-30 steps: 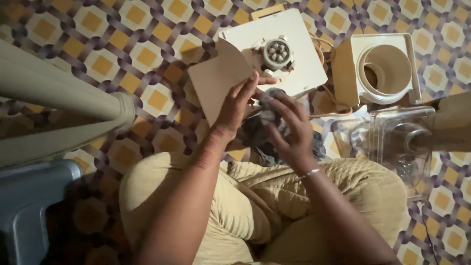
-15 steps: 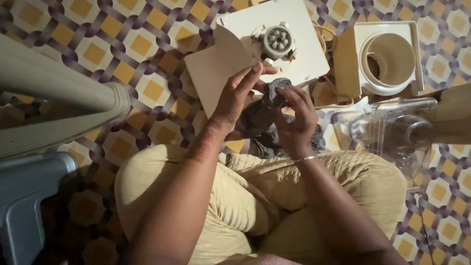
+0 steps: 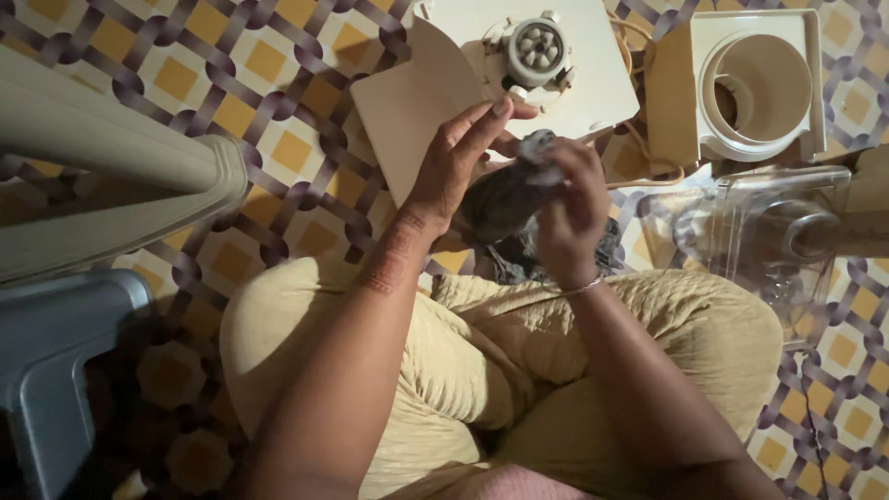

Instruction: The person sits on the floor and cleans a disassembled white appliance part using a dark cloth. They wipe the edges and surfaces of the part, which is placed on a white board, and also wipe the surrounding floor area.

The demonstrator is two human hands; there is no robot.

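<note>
The grey cloth (image 3: 505, 194) is being pinched by the right hand (image 3: 569, 208). The left hand (image 3: 454, 167) is gripping the cream panel (image 3: 407, 111), just beside the cloth.

Bare forearms, thin silver bracelet (image 3: 582, 288) on right wrist, tan trousers (image 3: 482, 370).

The left hand (image 3: 454, 162) covers the lower edge of the cream panel (image 3: 407, 116), and the grey cloth (image 3: 505, 199) hides whatever lies just below that panel. Beside the panel, the cream motor base (image 3: 593, 65) is cut off by the top edge, and the right hand (image 3: 569, 208) hides its near corner.
</note>
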